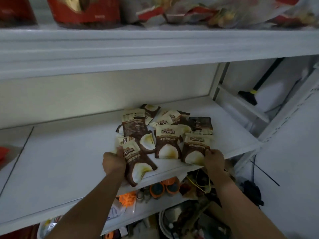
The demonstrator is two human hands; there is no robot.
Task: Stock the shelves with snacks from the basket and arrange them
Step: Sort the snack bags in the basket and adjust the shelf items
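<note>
Several brown-and-cream snack packets [165, 128] lie in a loose pile on the white middle shelf [69, 161], right of centre. My left hand [114, 161] grips the nearest packet [138, 163] by its left edge; that packet hangs partly over the shelf's front lip. My right hand [214, 158] pinches the lower right corner of another packet [195, 150] at the pile's right front. The basket is out of view.
The upper shelf [155, 44] carries red boxes [84, 11] and clear snack bags [241, 12]. Below the middle shelf sit orange-lidded containers [164, 187] and mixed clutter. A black broom [248, 97] leans behind the shelf frame at right. The shelf's left half is bare.
</note>
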